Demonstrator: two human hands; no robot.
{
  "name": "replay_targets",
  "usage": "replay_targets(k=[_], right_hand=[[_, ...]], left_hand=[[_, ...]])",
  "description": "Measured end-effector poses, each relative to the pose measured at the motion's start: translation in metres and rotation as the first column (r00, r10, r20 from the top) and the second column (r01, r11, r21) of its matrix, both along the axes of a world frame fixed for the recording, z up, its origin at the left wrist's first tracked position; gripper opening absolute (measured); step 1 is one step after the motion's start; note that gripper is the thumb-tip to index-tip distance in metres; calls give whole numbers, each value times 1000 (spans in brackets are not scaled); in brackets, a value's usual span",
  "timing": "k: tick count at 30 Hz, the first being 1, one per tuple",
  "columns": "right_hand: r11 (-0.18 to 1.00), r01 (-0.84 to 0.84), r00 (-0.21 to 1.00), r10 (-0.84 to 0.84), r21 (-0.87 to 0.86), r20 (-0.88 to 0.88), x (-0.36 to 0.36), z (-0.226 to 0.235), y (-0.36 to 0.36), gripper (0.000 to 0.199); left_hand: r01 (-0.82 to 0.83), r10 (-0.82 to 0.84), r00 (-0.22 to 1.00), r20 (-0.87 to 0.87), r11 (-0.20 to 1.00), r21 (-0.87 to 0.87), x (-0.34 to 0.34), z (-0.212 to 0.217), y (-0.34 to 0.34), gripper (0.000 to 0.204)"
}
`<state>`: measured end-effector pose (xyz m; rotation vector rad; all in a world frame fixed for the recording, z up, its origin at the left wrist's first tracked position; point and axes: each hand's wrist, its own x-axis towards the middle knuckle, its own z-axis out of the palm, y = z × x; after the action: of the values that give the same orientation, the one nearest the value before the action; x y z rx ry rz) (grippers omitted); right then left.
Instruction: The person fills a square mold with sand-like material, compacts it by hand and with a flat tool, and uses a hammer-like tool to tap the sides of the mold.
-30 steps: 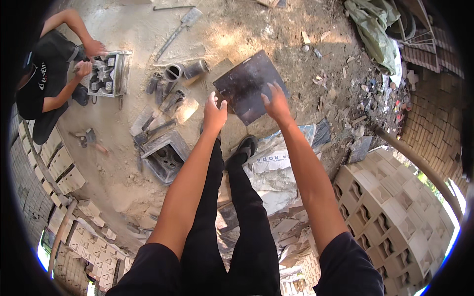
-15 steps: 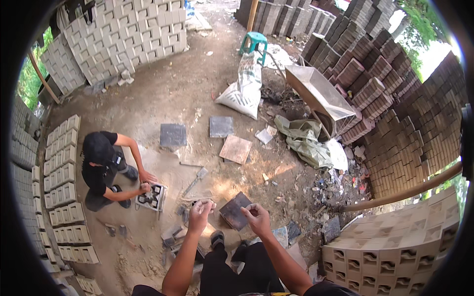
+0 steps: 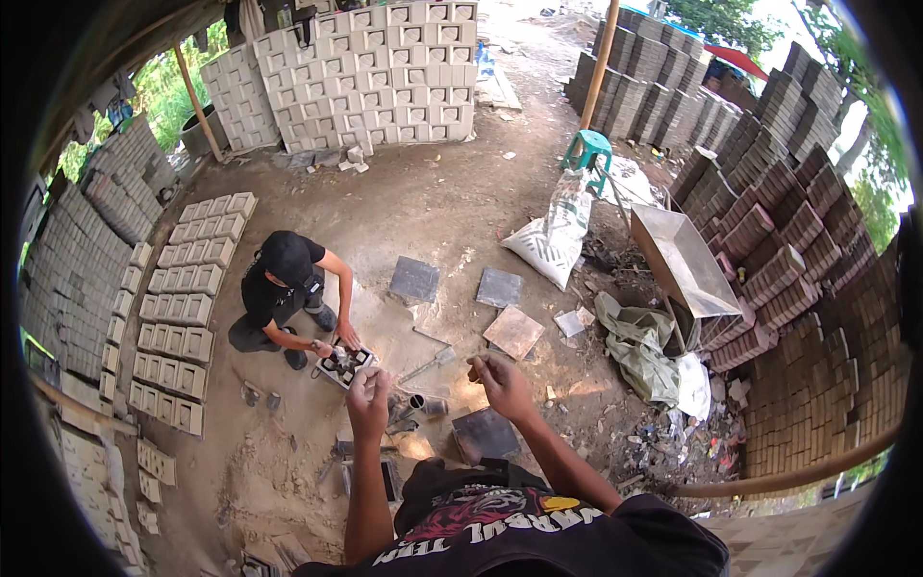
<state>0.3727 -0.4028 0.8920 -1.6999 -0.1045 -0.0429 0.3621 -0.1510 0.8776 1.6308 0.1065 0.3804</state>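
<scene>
Grey dust and sand cover the yard floor, and on the far left rows of pale cast blocks lie drying in lines. Just right of them a crouching co-worker in black bends over a metal mould, both hands on it.

Next comes the person's left hand, raised in front of the chest with fingers curled loosely; the grip is empty, closed on nothing that shows. Between the two hands, lower on the ground, lie short pipe pieces and a trowel.

The right hand is likewise lifted, its fingers bent inward toward the thumb; whether it pinches something small I cannot tell. Below and between the hands, on the floor near the person's feet, rests the dark square slab, lying flat, face up, well apart from both hands. Being nearly square it has no clear long axis; one corner points away from the person, toward the three similar slabs further out.

By its look it would be stiff, heavy and rough rather than slippery, and likely to chip at the corners if dropped. Two opposite edges, one per hand, seem the soundest hold.

To the right lie a white sack, a metal wheelbarrow tray and stacked reddish bricks.
</scene>
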Motion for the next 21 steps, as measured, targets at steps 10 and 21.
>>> replay_targets(k=[10, 21], right_hand=[[877, -471, 882, 470, -98, -29, 7, -9, 51, 24], [609, -791, 609, 793, -56, 11, -41, 16, 239, 24]], left_hand=[[-389, 386, 920, -72, 920, -36, -102, 3, -1, 19], [-722, 726, 684, -71, 687, 79, -224, 36, 104, 22]])
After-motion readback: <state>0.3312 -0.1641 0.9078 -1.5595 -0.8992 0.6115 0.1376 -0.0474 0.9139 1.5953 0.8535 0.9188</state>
